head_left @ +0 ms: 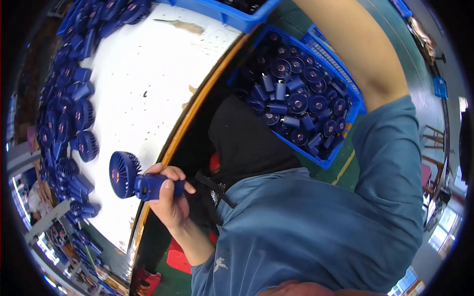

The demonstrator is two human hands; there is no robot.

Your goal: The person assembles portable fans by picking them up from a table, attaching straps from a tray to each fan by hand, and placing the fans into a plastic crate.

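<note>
A dark blue handheld fan is in my left hand, at the table's edge. My thumb and fingers wrap round its handle, and the round fan head points left, over the white tabletop. A small display shows on the handle near the head. My right forearm stretches up past the top edge of the picture, so the right hand is out of sight. It passes beside a blue bin at the top, which holds dark items too cut off to make out.
Many similar blue fans lie heaped along the table's far left side. A blue crate full of fans stands on the green floor to the right. The table has a brown wooden edge. A red stool is below it.
</note>
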